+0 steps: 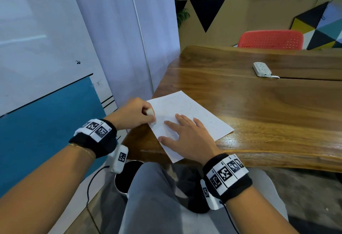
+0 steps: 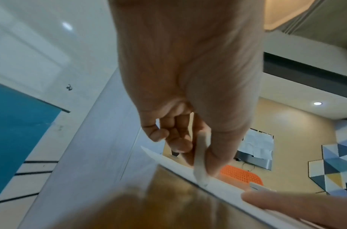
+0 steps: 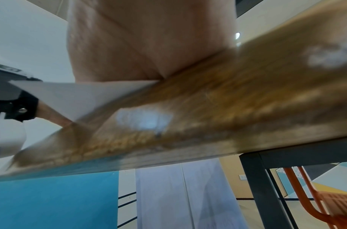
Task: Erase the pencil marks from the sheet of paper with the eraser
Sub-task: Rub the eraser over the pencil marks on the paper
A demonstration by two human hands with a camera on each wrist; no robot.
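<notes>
Left hand [image 1: 132, 112] pinched the eraser [image 1: 150, 116] against the sheet's [image 1: 207, 120] near-left edge; right hand [image 1: 187, 137] lay flat, fingers spread, pinning it; faint marks remained farther up.

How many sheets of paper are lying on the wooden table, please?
1: a white sheet of paper at the wooden table's near left corner, held flat under the right hand. Another directly beneath it would be hidden.

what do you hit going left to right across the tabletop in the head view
left hand gripping the eraser → sheet of paper → right hand resting flat on the sheet → bare wooden table → white power strip
</notes>
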